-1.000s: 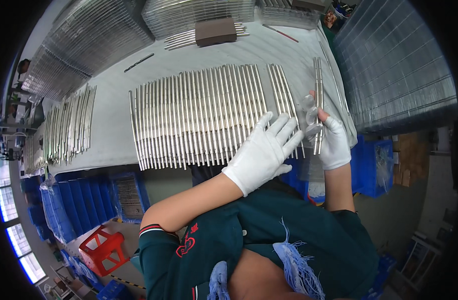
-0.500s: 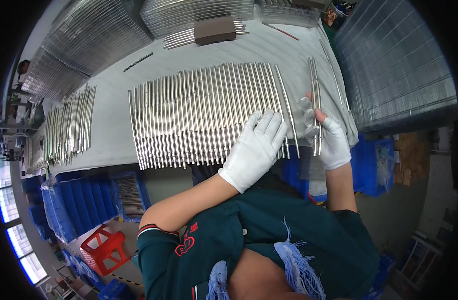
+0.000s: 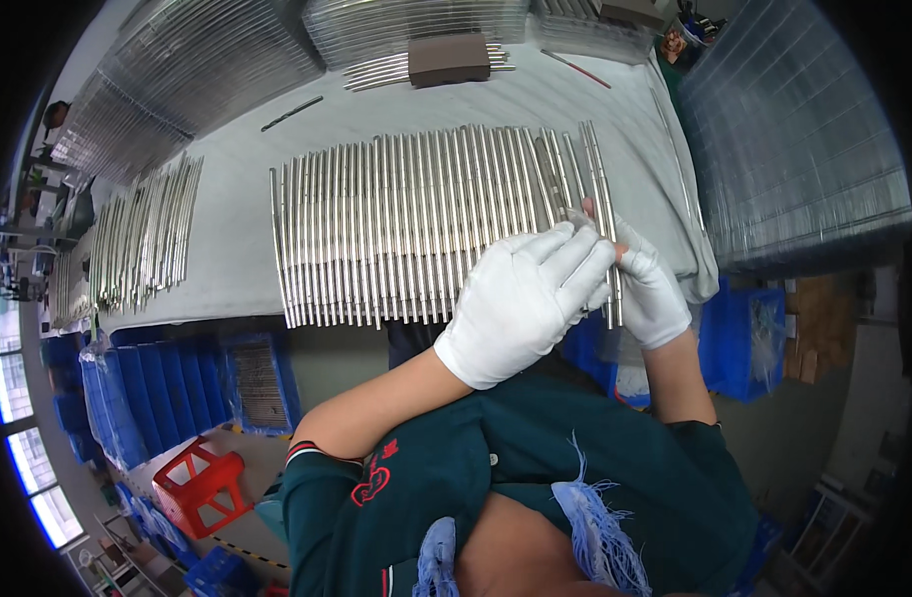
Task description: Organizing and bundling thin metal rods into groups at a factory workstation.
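A long row of slim silver metal rods lies side by side on the cloth-covered table in front of me. My right hand, in a white glove with bare thumb and fingertip showing, is closed around a couple of upright metal rods just right of the row. My left hand, also white-gloved, covers the lower right end of the row. Its fingers are bent together around a few slightly tilted rods, close against the right hand's rods. Its fingertips are partly hidden.
A brown block rests on more rods at the back. A drill bit and a thin red-ended tool lie nearby. Another rod group is at left. Clear plastic trays stand right; blue bins sit below the table.
My right hand has come left with its rods, up to the row's right end. My left hand has shifted right and its fingers have curled, bringing the two hands together. The view has shifted slightly.
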The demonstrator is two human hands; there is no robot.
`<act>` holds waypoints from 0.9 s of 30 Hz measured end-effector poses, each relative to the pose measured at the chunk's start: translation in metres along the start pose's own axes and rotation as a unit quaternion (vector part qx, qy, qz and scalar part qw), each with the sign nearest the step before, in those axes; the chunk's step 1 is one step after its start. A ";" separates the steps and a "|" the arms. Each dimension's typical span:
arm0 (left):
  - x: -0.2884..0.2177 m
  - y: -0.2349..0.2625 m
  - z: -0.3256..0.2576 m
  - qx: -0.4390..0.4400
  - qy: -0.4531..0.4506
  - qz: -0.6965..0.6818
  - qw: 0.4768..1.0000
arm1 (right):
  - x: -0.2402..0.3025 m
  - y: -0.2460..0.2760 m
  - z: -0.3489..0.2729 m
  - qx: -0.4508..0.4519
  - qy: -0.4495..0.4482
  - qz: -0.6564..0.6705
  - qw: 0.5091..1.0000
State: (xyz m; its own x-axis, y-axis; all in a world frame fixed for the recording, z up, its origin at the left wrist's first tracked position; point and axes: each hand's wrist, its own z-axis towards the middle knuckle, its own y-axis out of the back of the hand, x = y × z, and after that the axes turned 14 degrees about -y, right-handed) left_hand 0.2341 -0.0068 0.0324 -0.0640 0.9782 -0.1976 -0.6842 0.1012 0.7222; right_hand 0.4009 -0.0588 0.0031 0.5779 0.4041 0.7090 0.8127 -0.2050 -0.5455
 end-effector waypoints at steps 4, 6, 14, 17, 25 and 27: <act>-0.006 -0.002 0.000 0.058 -0.037 -0.046 0.997 | -0.006 0.001 0.003 0.062 -0.037 0.049 0.996; -0.006 -0.006 -0.009 0.043 -0.081 -0.020 0.996 | -0.005 -0.003 0.003 0.044 -0.117 0.089 0.988; 0.030 0.053 -0.033 0.068 0.023 0.103 0.992 | 0.010 -0.020 0.005 0.024 -0.002 0.003 1.000; 0.083 0.093 -0.092 0.128 0.200 0.349 0.907 | 0.024 -0.008 0.009 0.023 0.033 0.018 0.999; 0.107 0.105 -0.144 0.084 0.384 0.309 0.866 | 0.018 -0.014 0.030 0.068 0.010 -0.019 0.997; 0.104 0.102 -0.138 0.097 0.400 0.321 0.853 | 0.017 -0.024 0.035 0.061 0.023 -0.038 0.997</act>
State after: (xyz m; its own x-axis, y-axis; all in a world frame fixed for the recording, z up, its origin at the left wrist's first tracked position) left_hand 0.0576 0.0797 -0.0063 -0.9084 0.4146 -0.0535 -0.1935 -0.3035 0.9330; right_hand 0.3881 -0.0155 0.0126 0.5206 0.3718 0.7686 0.8405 -0.0647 -0.5379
